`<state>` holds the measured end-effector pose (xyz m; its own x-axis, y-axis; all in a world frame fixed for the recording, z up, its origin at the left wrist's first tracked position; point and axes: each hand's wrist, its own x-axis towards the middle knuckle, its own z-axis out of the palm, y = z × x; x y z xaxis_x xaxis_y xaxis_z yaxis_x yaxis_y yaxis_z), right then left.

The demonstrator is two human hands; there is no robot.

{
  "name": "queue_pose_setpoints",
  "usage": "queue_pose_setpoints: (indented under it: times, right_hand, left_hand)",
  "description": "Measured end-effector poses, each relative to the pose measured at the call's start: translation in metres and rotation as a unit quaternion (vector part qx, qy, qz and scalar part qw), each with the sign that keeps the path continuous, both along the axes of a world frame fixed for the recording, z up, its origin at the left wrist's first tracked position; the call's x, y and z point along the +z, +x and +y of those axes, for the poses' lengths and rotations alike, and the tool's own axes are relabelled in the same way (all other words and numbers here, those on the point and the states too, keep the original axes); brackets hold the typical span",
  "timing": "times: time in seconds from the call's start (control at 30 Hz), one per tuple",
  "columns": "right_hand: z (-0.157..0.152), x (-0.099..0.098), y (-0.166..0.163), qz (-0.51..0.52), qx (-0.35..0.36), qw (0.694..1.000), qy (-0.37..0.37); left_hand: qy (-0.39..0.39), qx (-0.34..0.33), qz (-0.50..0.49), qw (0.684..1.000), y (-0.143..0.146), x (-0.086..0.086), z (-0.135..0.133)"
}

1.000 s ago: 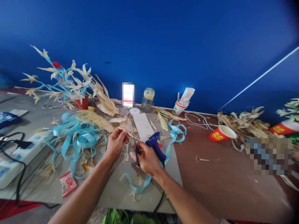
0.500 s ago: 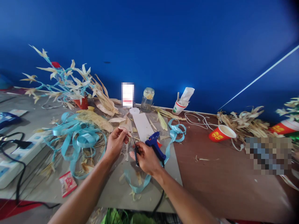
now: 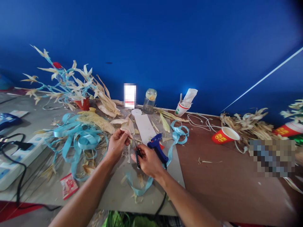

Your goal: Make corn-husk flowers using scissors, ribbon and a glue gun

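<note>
My left hand [image 3: 118,143] is closed in a pinch on a pale piece of dried corn husk [image 3: 127,129]. Fingers of my right hand [image 3: 148,159] are wrapped round the dark handles of scissors [image 3: 137,156], whose blades point up toward the husk. Whether the blades touch it I cannot tell. Just right of my right hand lies a blue glue gun [image 3: 158,148]. A heap of light-blue ribbon [image 3: 87,138] sits left of my left hand, and a loose ribbon strip [image 3: 142,190] curls on the grey board below.
Husk flowers on blue stems stand in a red cup [image 3: 82,104] at the back left. A power strip [image 3: 23,157] lies far left. A glass jar [image 3: 150,101] and white cup [image 3: 182,108] stand along the wall. A red paper cup [image 3: 224,135] tips over at right.
Both hands stay in nearly the same place. The scissors have shifted very slightly in my right hand; nothing else has visibly moved.
</note>
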<state>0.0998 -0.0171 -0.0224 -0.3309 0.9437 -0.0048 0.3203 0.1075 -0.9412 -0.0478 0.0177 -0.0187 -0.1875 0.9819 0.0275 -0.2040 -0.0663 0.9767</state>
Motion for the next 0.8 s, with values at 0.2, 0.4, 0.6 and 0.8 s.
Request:
queue_pose_setpoints:
  times: [0.2,0.4,0.6,0.8]
  right_hand:
    - [0.0012,-0.0008,-0.0005,0.041,-0.006,0.998,-0.038]
    - [0.0003,0.0027,-0.0010,0.057,0.000,0.996,-0.076]
    - [-0.0007,-0.0043,0.0003,0.020,0.011,0.999,-0.031]
    - [-0.0003,-0.0029,0.0001,0.014,0.013,0.999,-0.026]
  left_hand:
    - [0.000,0.005,-0.004,1.000,-0.0019,-0.0026,0.0007]
    - [-0.002,0.017,0.016,1.000,-0.0057,-0.0044,0.0028]
    - [-0.005,0.018,0.024,1.000,-0.0044,-0.0006,0.0014]
    - [-0.009,0.018,0.024,1.000,-0.0033,-0.0005,0.0017]
